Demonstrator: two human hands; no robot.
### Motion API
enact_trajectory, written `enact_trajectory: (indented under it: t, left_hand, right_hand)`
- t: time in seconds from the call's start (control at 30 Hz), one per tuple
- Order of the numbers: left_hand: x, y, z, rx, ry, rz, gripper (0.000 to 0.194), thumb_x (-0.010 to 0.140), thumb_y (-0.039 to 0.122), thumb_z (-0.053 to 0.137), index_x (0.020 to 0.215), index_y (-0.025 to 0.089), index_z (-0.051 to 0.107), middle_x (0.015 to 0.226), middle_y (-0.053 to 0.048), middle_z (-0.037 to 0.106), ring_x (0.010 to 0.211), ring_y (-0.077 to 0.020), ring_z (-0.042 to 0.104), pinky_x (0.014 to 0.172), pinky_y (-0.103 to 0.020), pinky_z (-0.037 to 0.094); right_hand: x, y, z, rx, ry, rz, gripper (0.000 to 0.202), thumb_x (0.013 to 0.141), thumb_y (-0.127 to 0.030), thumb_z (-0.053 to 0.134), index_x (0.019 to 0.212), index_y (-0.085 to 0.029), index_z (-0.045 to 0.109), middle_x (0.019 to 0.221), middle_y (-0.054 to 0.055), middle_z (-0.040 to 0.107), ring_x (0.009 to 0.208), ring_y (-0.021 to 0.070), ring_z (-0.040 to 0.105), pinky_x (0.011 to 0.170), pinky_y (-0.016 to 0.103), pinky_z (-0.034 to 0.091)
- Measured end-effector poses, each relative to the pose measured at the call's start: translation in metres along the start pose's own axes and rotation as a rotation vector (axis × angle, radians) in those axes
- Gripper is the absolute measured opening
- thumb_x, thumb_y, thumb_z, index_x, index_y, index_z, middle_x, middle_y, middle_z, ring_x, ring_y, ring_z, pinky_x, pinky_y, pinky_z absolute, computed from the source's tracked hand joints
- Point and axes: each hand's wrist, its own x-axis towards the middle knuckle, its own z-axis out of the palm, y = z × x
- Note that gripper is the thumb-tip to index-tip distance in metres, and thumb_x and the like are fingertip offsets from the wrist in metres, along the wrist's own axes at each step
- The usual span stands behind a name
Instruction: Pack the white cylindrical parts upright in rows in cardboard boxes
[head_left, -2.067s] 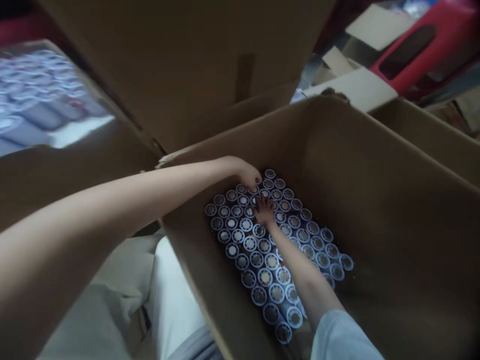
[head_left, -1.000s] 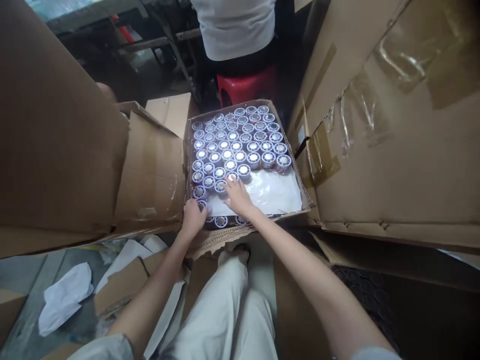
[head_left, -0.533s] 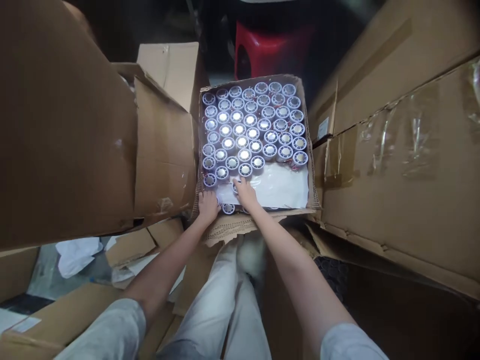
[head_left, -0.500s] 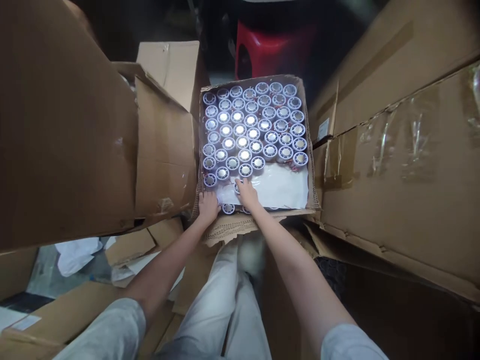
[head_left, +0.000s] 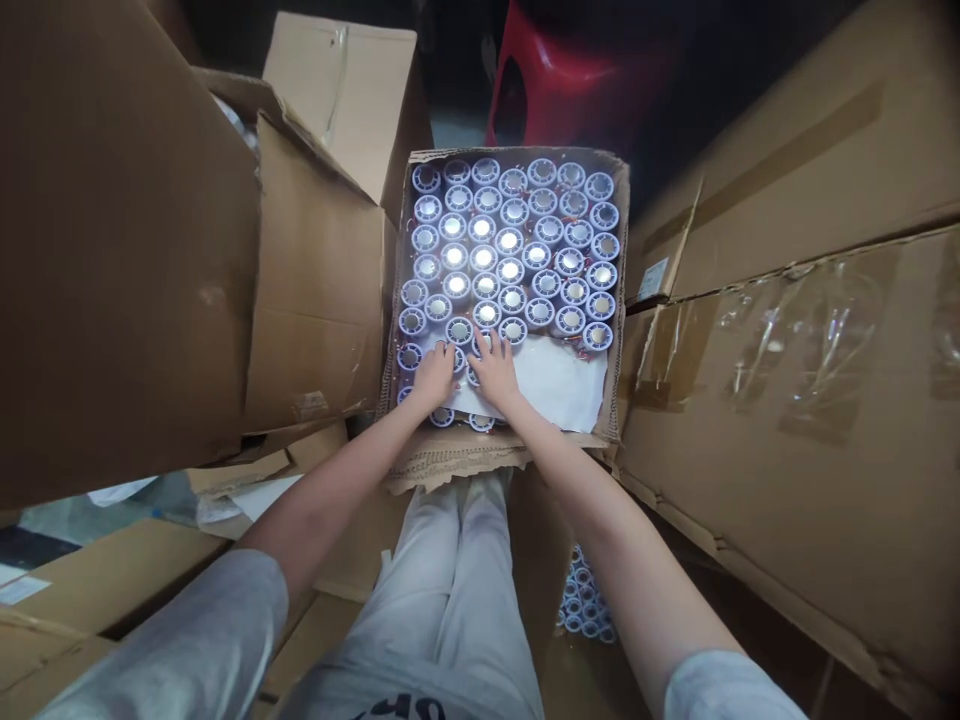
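Beyond the carton [head_left: 508,441], seemingly a red stool [head_left: 559,75].

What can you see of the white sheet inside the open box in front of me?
The white sheet is thin and slightly glossy; paper or plastic, I can't tell. It lies roughly flat in the open box, bare toward the near right. Pale round-topped cylinders hide the rest, and more show past its near edge. Your right hand is over its left part; whether it touches is unclear.

Red stool [head_left: 559,85], apparently plastic, beyond cardboard boxes [head_left: 810,340]
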Motion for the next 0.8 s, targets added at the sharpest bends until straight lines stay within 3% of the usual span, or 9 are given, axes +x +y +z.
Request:
enact_trajectory:
  t: [0.1, 0.2, 0.33, 0.4, 0.5, 0.57, 0.67, 0.8]
  left_hand:
    - [0.005, 0.003, 0.004, -0.006, -0.009, -0.033, 0.054, 0.078, 0.024, 0.066, 0.125, 0.011, 0.043, 0.115, -0.016, 0.052, 0.103, -0.0284, 0.054, 0.084, -0.035, 0.042]
    - [-0.001, 0.003, 0.007, -0.011, 0.007, -0.1, 0.049, 0.079, 0.028, 0.064, 0.123, 0.014, 0.047, 0.113, -0.015, 0.051, 0.106, -0.0295, 0.052, 0.087, -0.036, 0.042]
    - [-0.004, 0.002, 0.008, -0.056, 0.013, -0.166, 0.046, 0.076, 0.019, 0.062, 0.119, 0.011, 0.047, 0.119, -0.017, 0.049, 0.112, -0.0287, 0.048, 0.09, -0.034, 0.042]
    - [0.001, 0.003, 0.009, -0.074, 0.021, -0.175, 0.048, 0.076, 0.014, 0.06, 0.121, 0.007, 0.044, 0.122, -0.019, 0.049, 0.115, -0.0286, 0.047, 0.093, -0.034, 0.04]
    - [0.014, 0.007, 0.012, -0.106, 0.043, -0.213, 0.058, 0.078, 0.016, 0.06, 0.129, 0.003, 0.036, 0.128, -0.022, 0.046, 0.12, -0.0299, 0.044, 0.097, -0.036, 0.038]
    - [0.024, 0.009, 0.015, -0.121, 0.041, -0.236, 0.068, 0.078, 0.022, 0.063, 0.134, 0.002, 0.03, 0.131, -0.024, 0.044, 0.121, -0.0316, 0.043, 0.098, -0.037, 0.037]
    - [0.033, 0.01, 0.018, -0.131, 0.027, -0.236, 0.08, 0.077, 0.028, 0.066, 0.14, 0.004, 0.022, 0.13, -0.024, 0.046, 0.121, -0.0331, 0.044, 0.097, -0.038, 0.038]
    - [0.033, 0.009, 0.022, -0.199, 0.082, -0.243, 0.076, 0.082, 0.031, 0.059, 0.143, 0.008, 0.018, 0.128, -0.02, 0.049, 0.121, -0.0307, 0.045, 0.098, -0.037, 0.038]
  right_hand:
    - [-0.007, 0.004, -0.001, 0.003, -0.078, -0.035, 0.039, 0.073, -0.024, 0.068, 0.111, -0.018, 0.059, 0.154, 0.013, 0.014, 0.134, 0.039, 0.022, 0.102, 0.058, 0.021]
    - [-0.022, 0.004, 0.001, -0.042, -0.125, -0.128, 0.039, 0.074, -0.021, 0.067, 0.111, -0.017, 0.059, 0.15, 0.016, 0.025, 0.135, 0.0374, 0.023, 0.104, 0.055, 0.02]
    - [-0.031, 0.008, 0.003, -0.106, -0.171, -0.246, 0.034, 0.078, -0.016, 0.061, 0.111, -0.02, 0.059, 0.149, 0.014, 0.029, 0.134, 0.0355, 0.025, 0.102, 0.053, 0.024]
    - [-0.029, 0.014, 0.003, -0.127, -0.219, -0.263, 0.039, 0.077, -0.017, 0.062, 0.116, -0.019, 0.056, 0.149, 0.016, 0.027, 0.131, 0.0365, 0.028, 0.098, 0.051, 0.029]
    - [-0.024, 0.025, -0.001, -0.105, -0.265, -0.233, 0.056, 0.075, -0.028, 0.067, 0.127, -0.016, 0.049, 0.141, 0.022, 0.037, 0.125, 0.0371, 0.035, 0.095, 0.048, 0.031]
    - [-0.022, 0.035, -0.003, -0.065, -0.263, -0.221, 0.065, 0.076, -0.036, 0.067, 0.133, -0.016, 0.044, 0.138, 0.023, 0.041, 0.124, 0.038, 0.035, 0.096, 0.049, 0.029]
    - [-0.023, 0.049, -0.004, -0.016, -0.243, -0.323, 0.064, 0.08, -0.034, 0.063, 0.138, -0.023, 0.04, 0.142, 0.018, 0.038, 0.129, 0.0372, 0.03, 0.101, 0.051, 0.023]
    - [-0.026, 0.06, -0.002, 0.049, -0.211, -0.437, 0.059, 0.083, -0.028, 0.058, 0.139, -0.025, 0.04, 0.14, 0.015, 0.043, 0.129, 0.034, 0.033, 0.106, 0.059, 0.008]
